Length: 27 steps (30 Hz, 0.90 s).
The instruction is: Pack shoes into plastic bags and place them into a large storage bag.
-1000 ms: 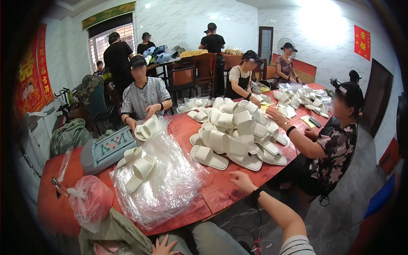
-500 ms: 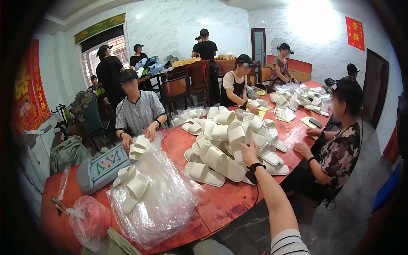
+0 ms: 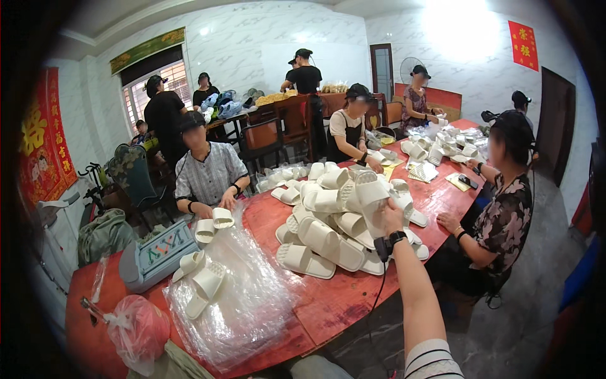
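Observation:
My right hand reaches in from the lower right and grips a cream-white slipper at the near right side of a heap. The slipper stands tilted, its strap turned up. Beneath and left of it lies the pile of white slippers, soles and straps facing various ways. A black band with a small device is on my right wrist. My left hand is out of the picture. On a stack of clear plastic bags to the left rest a pair of slippers.
A red table carries everything. At its left stand a grey-blue plastic box and a pink bag. Co-workers sit across and to the right. A black cable hangs from my wrist. More slippers lie farther back.
My right hand has closed on a slipper from the heap and tilted it up. The co-worker across has shifted the slippers on the bags.

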{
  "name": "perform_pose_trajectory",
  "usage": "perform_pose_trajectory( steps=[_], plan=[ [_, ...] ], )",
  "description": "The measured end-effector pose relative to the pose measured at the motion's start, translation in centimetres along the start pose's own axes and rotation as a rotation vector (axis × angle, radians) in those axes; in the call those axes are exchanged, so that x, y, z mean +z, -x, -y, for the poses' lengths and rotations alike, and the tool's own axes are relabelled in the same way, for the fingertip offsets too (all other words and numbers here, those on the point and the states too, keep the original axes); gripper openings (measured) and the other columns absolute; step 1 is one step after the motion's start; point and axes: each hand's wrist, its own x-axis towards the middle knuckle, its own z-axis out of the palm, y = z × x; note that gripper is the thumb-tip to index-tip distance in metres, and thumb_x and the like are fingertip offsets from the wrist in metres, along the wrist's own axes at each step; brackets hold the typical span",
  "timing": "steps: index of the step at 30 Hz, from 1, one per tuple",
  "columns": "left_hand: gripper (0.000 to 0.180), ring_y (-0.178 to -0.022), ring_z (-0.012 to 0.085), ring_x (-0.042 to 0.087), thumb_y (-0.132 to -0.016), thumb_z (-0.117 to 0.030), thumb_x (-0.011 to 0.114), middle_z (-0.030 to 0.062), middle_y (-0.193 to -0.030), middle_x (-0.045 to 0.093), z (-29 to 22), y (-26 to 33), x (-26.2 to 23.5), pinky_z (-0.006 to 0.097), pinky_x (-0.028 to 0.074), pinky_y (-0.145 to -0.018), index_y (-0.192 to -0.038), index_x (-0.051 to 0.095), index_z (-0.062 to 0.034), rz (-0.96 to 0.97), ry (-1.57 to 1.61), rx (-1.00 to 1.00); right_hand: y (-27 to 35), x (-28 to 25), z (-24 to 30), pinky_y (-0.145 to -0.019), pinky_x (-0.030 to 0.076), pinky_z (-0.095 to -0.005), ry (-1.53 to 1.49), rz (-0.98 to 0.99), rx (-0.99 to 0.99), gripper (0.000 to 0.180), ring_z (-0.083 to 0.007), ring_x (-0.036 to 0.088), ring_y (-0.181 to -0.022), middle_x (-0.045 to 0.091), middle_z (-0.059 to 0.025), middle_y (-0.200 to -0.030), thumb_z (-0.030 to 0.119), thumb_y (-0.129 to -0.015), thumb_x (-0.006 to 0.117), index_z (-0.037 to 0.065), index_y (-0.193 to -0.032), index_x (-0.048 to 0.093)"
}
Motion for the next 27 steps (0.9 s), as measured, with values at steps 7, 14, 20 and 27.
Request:
perform_pose_trajectory(
  steps=[7, 14, 20, 27],
  plan=[
    [0.055, -0.143, 0.0455, 0.019, -0.094, -0.038, 0.056, 0.0213, -0.157, 0.017, 0.8, -1.1, -0.5, 0.061, 0.019, -0.113, -0.143, 0.044, -0.0163, 0.026, 0.054, 0.083, 0.8, -5.0, 7.1, -0.055, 0.034, -0.0147, -0.229, 0.019, 0.085, 0.04, 0.0015, 0.048, -0.064, 0.07, -0.0001, -0.108, -0.003, -0.088, 0.045, 0.003, -0.122, 0.066],
    [0.052, -0.142, 0.046, 0.021, -0.095, -0.035, 0.055, 0.0225, -0.157, 0.018, -1.1, -0.7, -1.8, 0.061, 0.02, -0.113, -0.142, 0.045, -0.0137, -0.017, 0.047, 0.084, 14.8, -4.4, 6.3, -0.049, 0.036, -0.0184, 0.225, 0.547, 0.295, 0.034, -0.0005, 0.046, -0.057, 0.058, 0.0107, -0.077, 0.009, -0.092, 0.05, 0.008, -0.121, 0.068],
    [0.056, -0.144, 0.045, 0.017, -0.095, -0.035, 0.055, 0.0216, -0.159, 0.014, -1.2, -0.4, -1.7, 0.06, 0.018, -0.114, -0.145, 0.042, -0.0132, -0.002, 0.029, 0.118, 27.6, -2.9, -3.2, -0.093, 0.045, -0.0273, 0.137, 0.693, 0.348, 0.028, -0.0124, 0.06, -0.102, 0.068, -0.0017, -0.112, 0.007, -0.094, 0.056, 0.001, -0.119, 0.067],
    [0.036, -0.123, 0.0422, 0.048, -0.091, -0.029, 0.063, 0.0246, -0.134, 0.05, -0.7, 2.0, -4.0, 0.048, 0.041, -0.101, -0.121, 0.062, -0.0092, -0.13, 0.238, 0.245, 29.9, -2.5, -5.7, -0.092, 0.047, -0.0349, 0.519, 0.604, 0.003, 0.025, -0.0271, 0.061, -0.104, 0.066, -0.0147, -0.11, 0.003, -0.086, 0.057, -0.002, -0.107, 0.067]
  ],
)
